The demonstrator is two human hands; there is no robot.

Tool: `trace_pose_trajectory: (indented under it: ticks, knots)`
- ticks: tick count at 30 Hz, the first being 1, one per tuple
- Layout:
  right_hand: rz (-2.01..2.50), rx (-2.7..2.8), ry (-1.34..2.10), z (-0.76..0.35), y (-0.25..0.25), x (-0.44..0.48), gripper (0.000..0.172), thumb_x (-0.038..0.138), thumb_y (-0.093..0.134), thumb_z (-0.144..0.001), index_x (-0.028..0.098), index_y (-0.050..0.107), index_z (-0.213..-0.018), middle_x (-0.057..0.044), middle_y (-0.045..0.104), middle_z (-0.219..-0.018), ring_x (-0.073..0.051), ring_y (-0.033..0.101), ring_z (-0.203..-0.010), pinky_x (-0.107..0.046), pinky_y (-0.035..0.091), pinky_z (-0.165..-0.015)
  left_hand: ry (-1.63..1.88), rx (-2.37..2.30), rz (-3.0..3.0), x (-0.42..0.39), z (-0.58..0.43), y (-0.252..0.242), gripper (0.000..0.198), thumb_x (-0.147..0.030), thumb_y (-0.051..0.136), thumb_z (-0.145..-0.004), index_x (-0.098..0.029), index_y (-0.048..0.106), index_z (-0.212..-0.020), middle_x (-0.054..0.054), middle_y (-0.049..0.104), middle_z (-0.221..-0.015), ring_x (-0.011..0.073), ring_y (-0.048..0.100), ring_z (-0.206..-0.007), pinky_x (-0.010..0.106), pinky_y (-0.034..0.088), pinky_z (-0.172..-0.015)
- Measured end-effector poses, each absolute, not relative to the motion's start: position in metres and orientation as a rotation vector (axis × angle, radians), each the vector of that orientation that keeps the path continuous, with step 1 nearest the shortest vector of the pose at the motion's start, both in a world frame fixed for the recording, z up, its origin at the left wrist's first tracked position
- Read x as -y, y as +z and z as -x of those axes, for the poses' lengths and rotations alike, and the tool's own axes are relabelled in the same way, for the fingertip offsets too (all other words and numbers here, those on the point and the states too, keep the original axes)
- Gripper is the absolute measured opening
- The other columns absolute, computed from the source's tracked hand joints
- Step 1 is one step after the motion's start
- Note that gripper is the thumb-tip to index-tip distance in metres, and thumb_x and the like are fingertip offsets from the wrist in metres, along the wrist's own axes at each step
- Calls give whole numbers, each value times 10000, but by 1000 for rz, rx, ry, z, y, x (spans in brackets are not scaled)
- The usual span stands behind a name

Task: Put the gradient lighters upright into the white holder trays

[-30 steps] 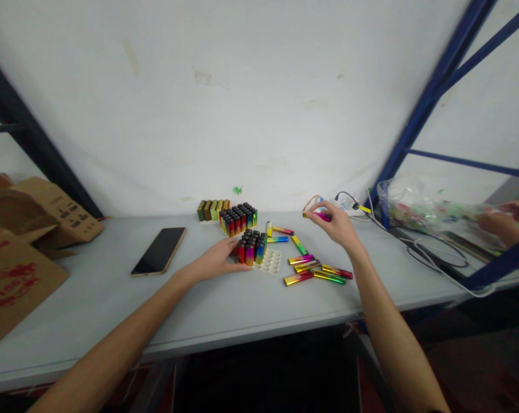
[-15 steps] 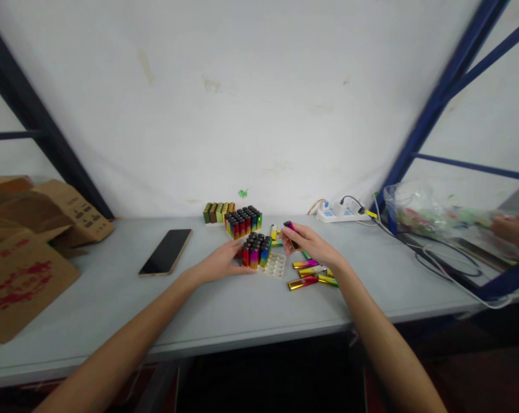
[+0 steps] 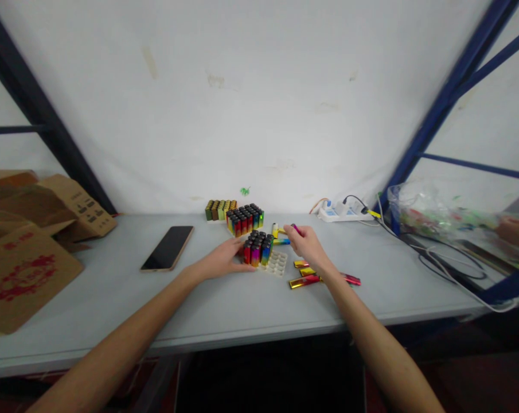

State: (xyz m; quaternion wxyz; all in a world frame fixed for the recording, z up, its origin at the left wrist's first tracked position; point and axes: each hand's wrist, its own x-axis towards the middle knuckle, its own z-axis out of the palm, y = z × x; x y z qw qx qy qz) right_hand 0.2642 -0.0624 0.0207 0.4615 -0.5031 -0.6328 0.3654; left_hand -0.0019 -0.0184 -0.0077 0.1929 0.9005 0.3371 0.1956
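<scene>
Fingers of the right hand [image 3: 307,245] pinch a stick [image 3: 294,228] just above and behind the tray [image 3: 278,265], near its standing sticks [image 3: 257,246]. Only the stick's magenta end shows past the fingertips. It points away toward the wall [image 3: 259,115] and a little left. Its long axis seems tilted, not upright, and the rest is hidden in the grip. The left hand [image 3: 225,259] lies loosely spread on the surface [image 3: 250,304], fingertips touching the standing sticks' near-left side, clasping nothing. Done well, I judge, this calls for the left hand bracing the tray while the stick is turned upright over a bare socket. Loose sticks [image 3: 304,281] lie right of the tray.
</scene>
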Motion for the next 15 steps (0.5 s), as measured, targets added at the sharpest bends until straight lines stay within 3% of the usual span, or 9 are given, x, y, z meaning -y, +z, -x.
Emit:
trace_pose_trajectory:
  ticks: [4, 15]
  knots:
    - [1379, 1606, 689, -263, 21, 64, 485, 629, 492, -840, 247, 331, -588, 55, 269, -528, -96, 257, -521, -268, 170, -503, 548, -936, -2534, 18, 1, -7, 721, -622, 782, -791, -165, 618, -1324, 159, 640, -1389, 356, 604, -1252, 461, 448, -1117]
    - [1364, 1764, 633, -258, 24, 70, 365, 498, 475, -819, 229, 351, -607, 46, 281, -609, -99, 267, -575, -258, 221, -548, 568, -920, -2533, 19, 2, -7, 702, -619, 780, -794, -160, 631, -1303, 152, 667, -1328, 348, 622, -1204, 448, 465, -1086]
